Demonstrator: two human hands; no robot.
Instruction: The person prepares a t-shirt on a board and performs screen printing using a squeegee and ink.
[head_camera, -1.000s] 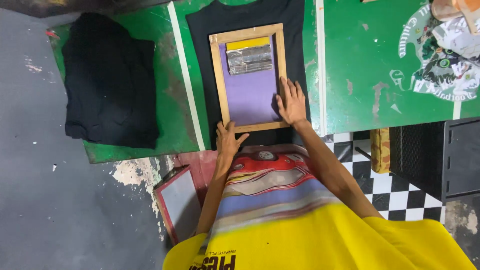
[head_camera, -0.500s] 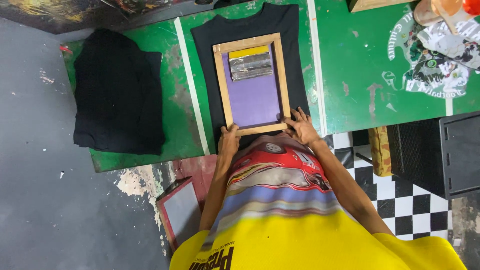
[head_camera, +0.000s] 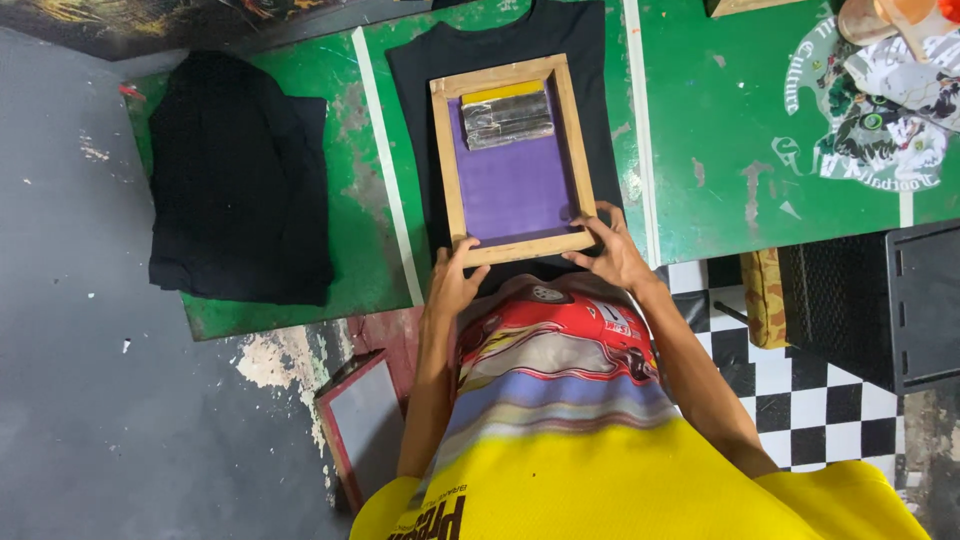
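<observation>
Item: wooden screen frame (head_camera: 513, 158), centre frame, on black shirt (head_camera: 600, 60).
Handling: probably stiff, light; grip bottom rail.
Left hand (head_camera: 452, 285): grips lower-left corner.
Right hand (head_camera: 613, 252): grips lower-right corner.

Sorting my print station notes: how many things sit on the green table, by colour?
Black: 2, the shirt under the frame and the folded stack
Wood with purple mesh: 1, the screen frame, both hands on its near edge
Silver-grey: 1, the squeegee block
Total: 4
</observation>
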